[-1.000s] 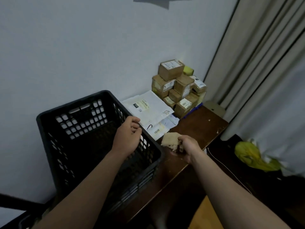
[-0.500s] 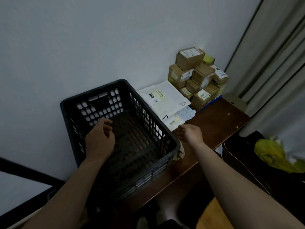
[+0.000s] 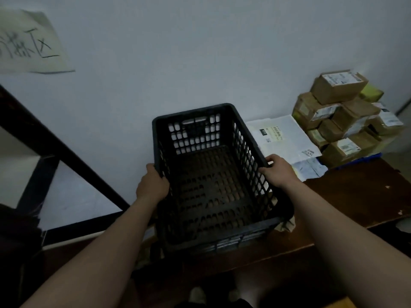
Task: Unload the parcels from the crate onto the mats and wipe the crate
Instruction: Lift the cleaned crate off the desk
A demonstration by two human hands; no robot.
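Observation:
A black perforated plastic crate (image 3: 195, 127) stands on the brown table with nothing inside it. My left hand (image 3: 152, 185) grips its left rim. On the opposite rim, my right hand (image 3: 277, 172) holds the crate. A beige cloth (image 3: 287, 225) lies on the table, partly tucked under the crate's near right corner. Several cardboard parcels (image 3: 340, 121) are stacked against the wall at the right, on a blue mat (image 3: 355, 160). White mailer bags (image 3: 284, 138) lie flat between the crate and the boxes.
The brown table (image 3: 355, 196) runs to the right with bare wood in front of the parcels. A black metal frame (image 3: 55, 147) slants at the left. A handwritten paper sign (image 3: 31, 45) hangs on the wall. My shoes (image 3: 198, 295) show below the table edge.
My right hand let go of the cloth, which now lies by the crate's corner, and took the right rim. My left hand shifted from the right rim to the left rim.

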